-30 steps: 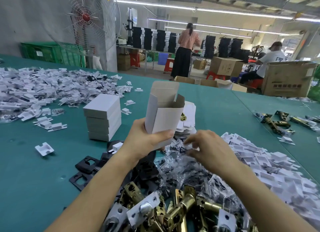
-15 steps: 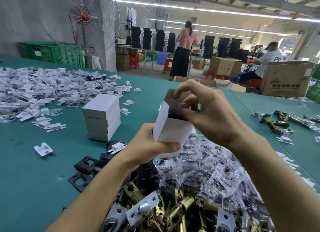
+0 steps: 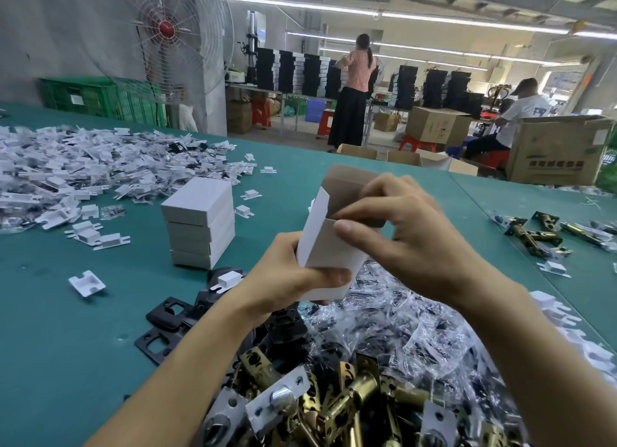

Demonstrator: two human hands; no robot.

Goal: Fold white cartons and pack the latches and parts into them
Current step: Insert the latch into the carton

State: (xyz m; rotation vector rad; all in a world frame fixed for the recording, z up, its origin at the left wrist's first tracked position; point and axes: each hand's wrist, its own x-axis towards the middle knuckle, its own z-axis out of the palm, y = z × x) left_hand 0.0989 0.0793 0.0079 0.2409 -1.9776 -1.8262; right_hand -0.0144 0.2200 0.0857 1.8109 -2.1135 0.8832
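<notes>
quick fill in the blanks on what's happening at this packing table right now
The left hand grips a ____ carton.
The right hand pinches the carton's open ____ end.
The big fan has a ____ hub.
The stack of closed boxes stands on the carton's ____ side.
Missing words: white; top; red; left.

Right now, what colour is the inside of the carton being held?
Brown; the carton is white outside. Head view.

carton [image 3: 329,249]: white outside, grey-brown inside | stacked cartons [image 3: 200,226]: white | table [image 3: 66,346]: plain teal | latches [image 3: 364,390]: brass bodies, silver faceplates | strike plates [image 3: 163,313]: black | bags [image 3: 417,333]: clear, dark contents | crate [image 3: 86,96]: green | fan hub [image 3: 166,29]: red
</notes>
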